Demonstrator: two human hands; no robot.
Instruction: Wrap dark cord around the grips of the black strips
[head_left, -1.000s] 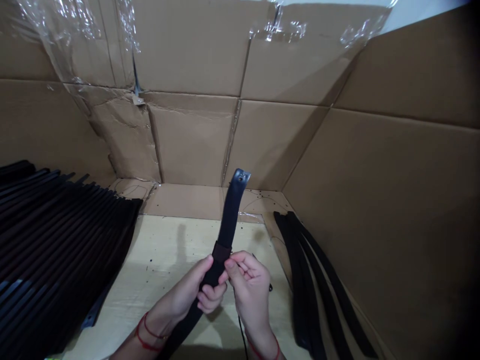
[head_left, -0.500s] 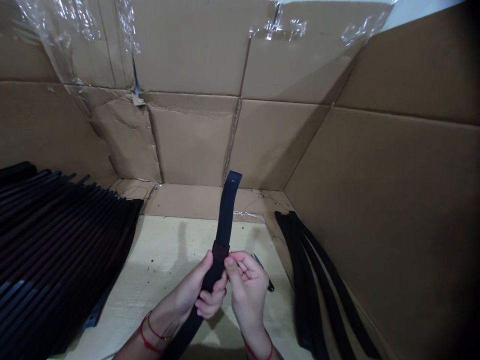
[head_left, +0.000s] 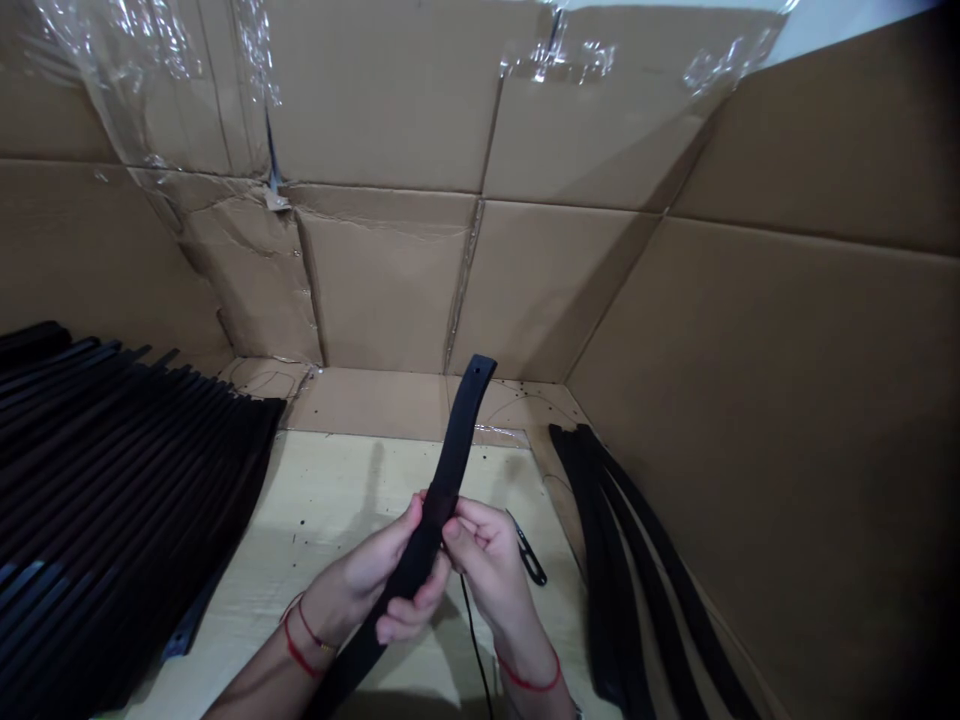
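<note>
A long black strap (head_left: 459, 430) with a hole near its far end rises tilted in front of me. A dark brown band (head_left: 441, 503) sits across it. My left hand (head_left: 397, 565) is closed around the strap below the band, thumb along one edge, fingers underneath. With thumb and fingers, my right hand (head_left: 484, 555) pinches the strap's right edge beside the band. A thin black cord (head_left: 474, 640) hangs down between my hands; its upper end is hidden. Just right of my right hand, a small black-handled tool with a pointed tip (head_left: 531, 555) lies on the table.
Many black straps (head_left: 135, 500) are stacked in a row at the left. Several more straps (head_left: 637, 560) lie along the right. Taped cardboard walls (head_left: 390, 280) enclose the pale tabletop (head_left: 337, 480), which carries dark specks.
The strap has turned so its far end leans further right and shows more edge-on. My right hand has shifted slightly left against it. The thin cord now shows below my hands.
</note>
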